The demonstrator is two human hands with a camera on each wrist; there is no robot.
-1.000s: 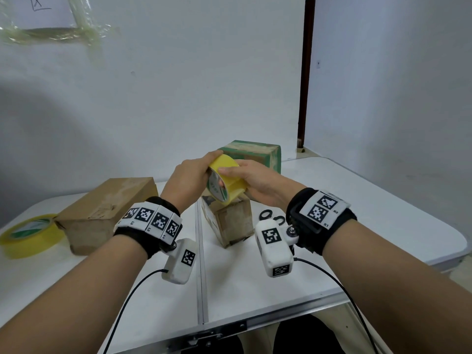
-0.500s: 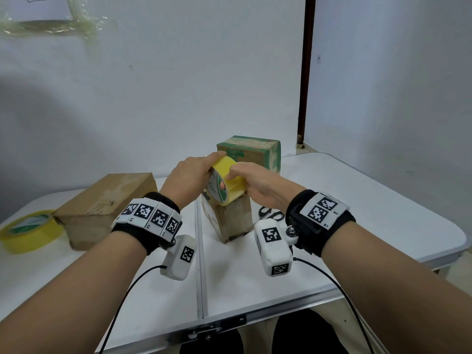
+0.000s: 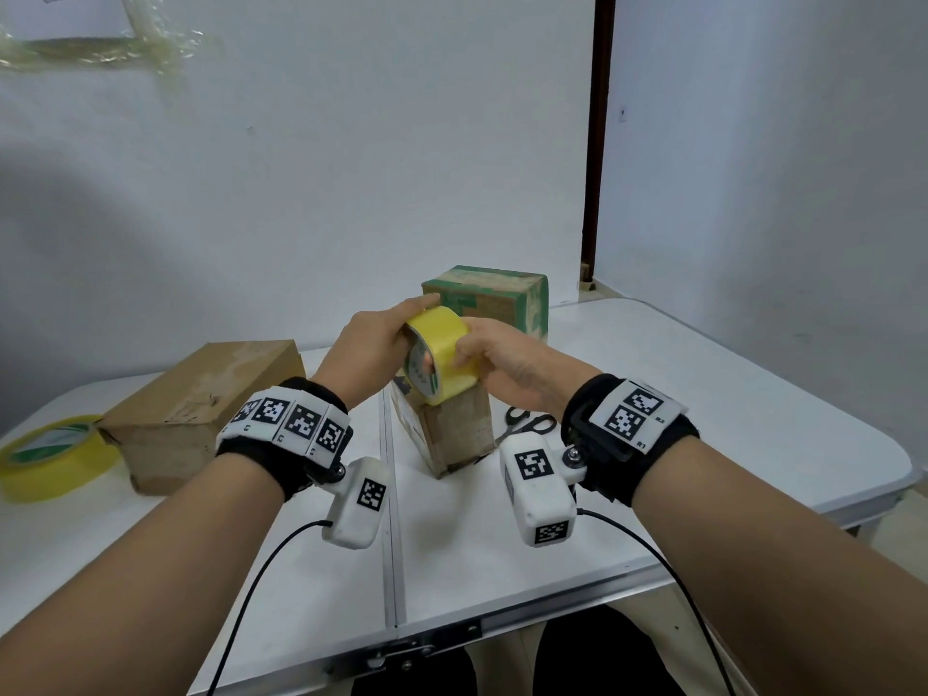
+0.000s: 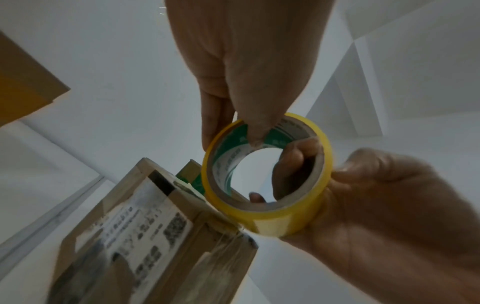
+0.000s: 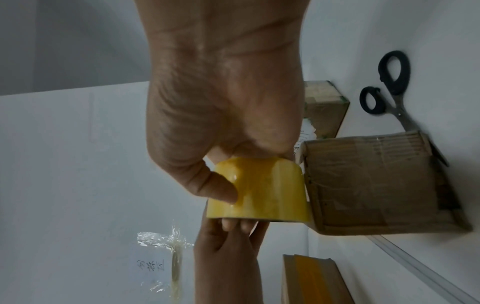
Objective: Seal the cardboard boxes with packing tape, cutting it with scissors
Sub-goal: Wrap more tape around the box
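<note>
A person's two hands held a roll of yellow packing tape (image 3: pixel 438 355) just above the small cardboard box (image 3: pixel 454 434) standing near the middle of the white folding table (image 3: pixel 703 394). The left hand (image 3: pixel 369 351) gripped the roll's left edge, thumb on its printed side and fingers over the rim; the right hand (image 3: pixel 507 359) wrapped the roll from the right, fingers hooked into the core and thumb pressed on the outer yellow surface. The step in hand appeared to be finding and lifting the tape's free end, judging by the thumb's place on the roll. The next move would call for peeling out a length and laying it along the box's top seam. Black-handled scissors (image 3: pixel 527 424) lay on the table just right of the box, untouched. A flat brown box (image 3: pixel 201 404) and a second tape roll (image 3: pixel 50 457) sat to the left; a green-printed box (image 3: pixel 494 298) stood farther back.
</note>
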